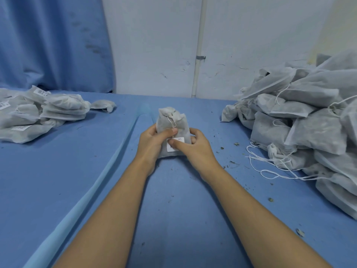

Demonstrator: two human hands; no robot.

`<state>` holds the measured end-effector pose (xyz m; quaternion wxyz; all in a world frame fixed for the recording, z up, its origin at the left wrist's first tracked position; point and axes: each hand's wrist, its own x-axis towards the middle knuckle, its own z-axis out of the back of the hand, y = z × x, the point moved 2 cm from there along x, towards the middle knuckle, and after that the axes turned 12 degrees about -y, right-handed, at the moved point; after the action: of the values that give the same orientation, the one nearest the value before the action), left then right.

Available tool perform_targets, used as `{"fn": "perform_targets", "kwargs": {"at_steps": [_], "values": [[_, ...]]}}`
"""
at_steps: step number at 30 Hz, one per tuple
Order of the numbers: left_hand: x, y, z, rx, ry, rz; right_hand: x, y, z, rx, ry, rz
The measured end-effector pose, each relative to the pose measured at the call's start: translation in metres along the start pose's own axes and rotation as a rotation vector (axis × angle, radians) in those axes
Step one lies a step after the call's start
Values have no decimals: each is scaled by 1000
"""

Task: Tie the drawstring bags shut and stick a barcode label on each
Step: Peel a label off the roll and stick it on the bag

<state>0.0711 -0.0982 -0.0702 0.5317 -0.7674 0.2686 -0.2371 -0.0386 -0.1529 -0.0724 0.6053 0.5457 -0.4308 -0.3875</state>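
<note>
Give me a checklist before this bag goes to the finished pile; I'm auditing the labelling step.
1. Neck of the bag gathered shut: ok.
2. Knot in the drawstring tight: cannot tell.
3. Label on the bag's front: ok.
4. Label edges pressed flat: cannot tell, the thumb of the right hand covers part.
5. Grip secure: ok, the left hand and right hand both hold the bag.
6. Labelled pile on the left in sight: ok.

You have one bag (pixel 172 120) bearing one label (pixel 178 141), held in two hands: your left hand (pixel 152 144) and right hand (pixel 195 146). The left pile (pixel 38 113) has roughly seven bags, with three labels showing. The right heap (pixel 309 117) has too many bags to count.
</note>
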Motion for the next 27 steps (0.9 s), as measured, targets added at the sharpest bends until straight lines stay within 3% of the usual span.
{"fn": "perform_targets", "kwargs": {"at_steps": [6,11,19,27], "values": [[-2,-2,-10,64,-18,-126,7,4,13,299,-124,-70],[-14,7,-23,292,-3,-201,6,3,11,320,-147,-76],[-21,10,-39,29,-69,-103,5,-2,6,567,-66,-170],[-18,9,-37,-3,-104,-49,7,-4,5,652,-83,-202]]}}
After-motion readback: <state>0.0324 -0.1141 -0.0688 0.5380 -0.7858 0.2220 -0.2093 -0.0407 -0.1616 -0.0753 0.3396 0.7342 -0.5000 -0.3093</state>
